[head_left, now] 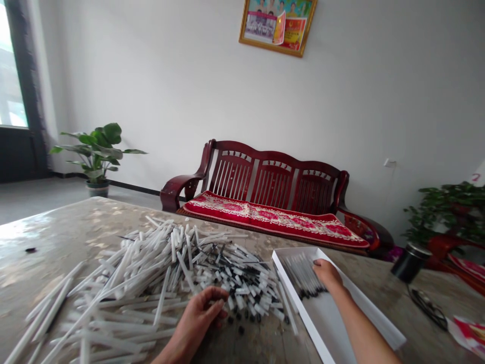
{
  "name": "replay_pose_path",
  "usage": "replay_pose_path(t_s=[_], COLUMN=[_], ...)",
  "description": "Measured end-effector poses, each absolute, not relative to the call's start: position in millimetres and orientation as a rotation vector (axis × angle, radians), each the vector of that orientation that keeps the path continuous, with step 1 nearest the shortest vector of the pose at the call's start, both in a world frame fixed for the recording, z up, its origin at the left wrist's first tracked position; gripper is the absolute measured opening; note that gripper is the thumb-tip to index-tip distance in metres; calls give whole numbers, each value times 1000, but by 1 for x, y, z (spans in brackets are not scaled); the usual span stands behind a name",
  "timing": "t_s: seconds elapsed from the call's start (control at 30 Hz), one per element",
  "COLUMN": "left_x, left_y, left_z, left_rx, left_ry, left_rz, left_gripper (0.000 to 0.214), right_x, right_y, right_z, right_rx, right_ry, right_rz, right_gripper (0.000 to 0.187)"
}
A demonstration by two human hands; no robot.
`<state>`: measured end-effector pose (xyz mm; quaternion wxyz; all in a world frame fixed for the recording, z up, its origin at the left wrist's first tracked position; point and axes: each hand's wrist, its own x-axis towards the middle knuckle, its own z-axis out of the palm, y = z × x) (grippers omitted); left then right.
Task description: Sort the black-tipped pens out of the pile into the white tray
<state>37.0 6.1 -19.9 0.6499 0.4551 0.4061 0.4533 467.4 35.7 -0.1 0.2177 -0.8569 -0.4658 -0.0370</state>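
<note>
A large loose heap of white plastic pen tubes (159, 288) covers the left of the tabletop, many with black tips at its right end. My left hand (199, 316) is curled palm-down on the heap's near edge, among the tubes; whether it grips any is hidden. My right hand (328, 273) reaches into a shallow white tray (333, 316), at the ends of a neat row of black-tipped pens (303, 275) lying side by side. Its fingertips are partly out of sight.
The mottled stone tabletop (56, 242) runs under everything. To the right stand a black cylindrical cup (411, 263), a pair of glasses (428, 308) and red-and-white paper (468, 333). Beyond the table's far edge are a red wooden sofa (273, 187) and potted plants.
</note>
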Motion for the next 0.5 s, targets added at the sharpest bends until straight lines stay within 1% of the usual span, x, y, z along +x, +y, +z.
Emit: replay_pose_path(t_s=[0.1, 0.3, 0.5], left_x=[37, 36, 36], left_y=[6, 5, 4], left_z=[-22, -15, -12], left_rx=[1044, 1015, 983], left_ry=[916, 931, 917], left_rz=[1034, 1021, 1035], left_gripper=[40, 41, 40], right_x=[456, 431, 422], right_y=[31, 21, 15], right_z=[8, 21, 22], right_rx=[-2414, -2376, -2441], right_ry=[-1464, -1846, -1896], right_rz=[-187, -334, -443], right_gripper=[26, 26, 18])
